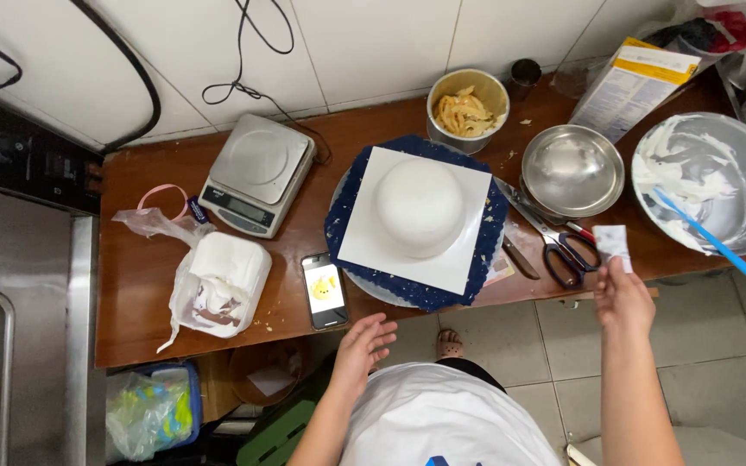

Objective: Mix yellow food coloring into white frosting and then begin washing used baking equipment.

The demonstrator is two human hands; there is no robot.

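Observation:
A white domed cake sits on a square white board, on a dark blue round turntable in the middle of the brown table. My right hand is raised at the table's front edge, pinching a small white card beside the black-handled scissors. My left hand hovers empty with fingers apart, just in front of the table edge, near a phone with a lit screen.
A digital scale stands at the back left, a white bag of wipes in front of it. A tin of scraps, an empty steel bowl, and a cream-smeared bowl holding a blue spatula line the right.

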